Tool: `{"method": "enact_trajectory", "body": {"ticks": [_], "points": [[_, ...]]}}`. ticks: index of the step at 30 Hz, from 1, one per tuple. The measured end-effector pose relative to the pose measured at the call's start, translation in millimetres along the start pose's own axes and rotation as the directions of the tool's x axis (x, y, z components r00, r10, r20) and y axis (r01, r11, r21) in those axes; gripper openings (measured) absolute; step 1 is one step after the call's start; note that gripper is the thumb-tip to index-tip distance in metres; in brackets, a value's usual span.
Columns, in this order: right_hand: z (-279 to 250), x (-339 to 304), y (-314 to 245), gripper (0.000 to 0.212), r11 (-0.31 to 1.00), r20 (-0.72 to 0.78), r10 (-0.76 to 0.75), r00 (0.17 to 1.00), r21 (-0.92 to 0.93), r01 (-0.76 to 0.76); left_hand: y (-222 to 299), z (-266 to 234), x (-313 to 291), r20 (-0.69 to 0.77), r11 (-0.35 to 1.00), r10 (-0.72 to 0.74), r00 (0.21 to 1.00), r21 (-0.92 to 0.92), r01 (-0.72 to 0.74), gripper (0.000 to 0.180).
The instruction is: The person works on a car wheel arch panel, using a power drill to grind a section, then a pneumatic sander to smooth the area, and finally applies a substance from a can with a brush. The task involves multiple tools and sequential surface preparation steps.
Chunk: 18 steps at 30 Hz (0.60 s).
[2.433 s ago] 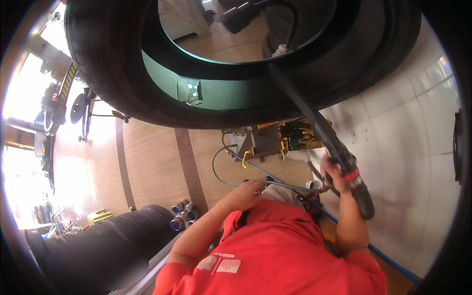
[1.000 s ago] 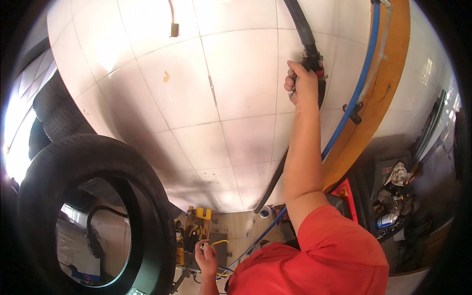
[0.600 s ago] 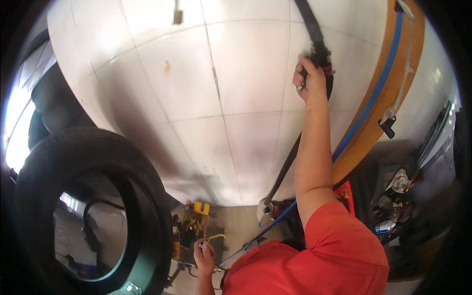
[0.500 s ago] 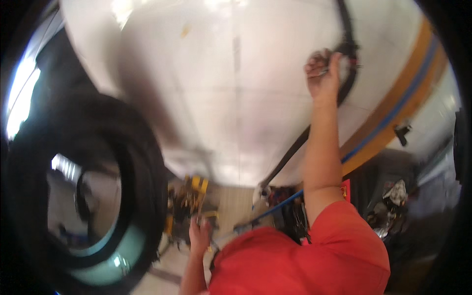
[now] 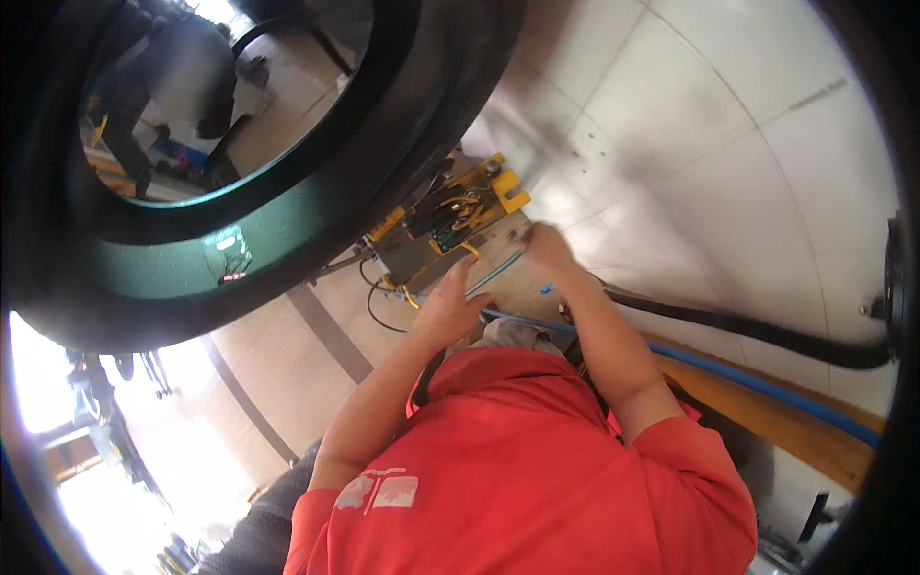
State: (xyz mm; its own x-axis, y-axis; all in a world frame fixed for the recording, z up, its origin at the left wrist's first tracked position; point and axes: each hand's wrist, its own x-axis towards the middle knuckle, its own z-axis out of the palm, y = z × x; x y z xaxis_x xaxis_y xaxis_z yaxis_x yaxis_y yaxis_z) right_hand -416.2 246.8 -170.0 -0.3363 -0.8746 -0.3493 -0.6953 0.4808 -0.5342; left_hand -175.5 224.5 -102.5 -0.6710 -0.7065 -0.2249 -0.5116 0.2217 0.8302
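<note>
My left hand point(image 5: 448, 305) is held out in front of my chest, fingers and thumb spread, close to a blue hose point(image 5: 537, 322). I see nothing gripped in it. Slightly farther and to the right, my right hand point(image 5: 548, 255) has its fingers curled and partly blurred. A thin blue line point(image 5: 496, 274) runs up to those fingers, but what they hold is hidden. Just beyond both hands stands a yellow-edged tool tray point(image 5: 515, 192) heaped with tools point(image 5: 450, 216).
A big black ring like a tyre point(image 5: 436, 105), with a glossy green inner band point(image 5: 182, 268), fills the upper left. White panelled wall point(image 5: 709, 201) rises on the right. A black hose point(image 5: 738, 321) sags along it above an orange-brown ledge point(image 5: 767, 412). Striped floor point(image 5: 287, 355) lies left.
My right hand has come down from the black hose high on the white surface to near my left hand. My view has swung, bringing the tool tray and black ring closer.
</note>
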Motion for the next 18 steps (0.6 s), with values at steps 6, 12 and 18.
{"method": "enact_trajectory", "body": {"ticks": [6,12,18], "points": [[8,115,45,0.012,0.992,-0.423,-0.103,0.900,0.018,0.122,-189,19,-163,-0.051,0.810,-0.515,0.856,0.297,0.505,0.044],[46,136,45,0.016,0.966,-0.211,-0.245,0.946,0.025,0.256,-198,67,-404,-0.142,0.030,-0.990,-0.018,-0.326,0.945,0.046],[65,117,58,0.041,0.948,-0.290,-0.318,0.903,-0.101,0.301,-182,158,-444,-0.044,-0.042,-0.994,-0.103,-0.706,0.707,0.043]]}}
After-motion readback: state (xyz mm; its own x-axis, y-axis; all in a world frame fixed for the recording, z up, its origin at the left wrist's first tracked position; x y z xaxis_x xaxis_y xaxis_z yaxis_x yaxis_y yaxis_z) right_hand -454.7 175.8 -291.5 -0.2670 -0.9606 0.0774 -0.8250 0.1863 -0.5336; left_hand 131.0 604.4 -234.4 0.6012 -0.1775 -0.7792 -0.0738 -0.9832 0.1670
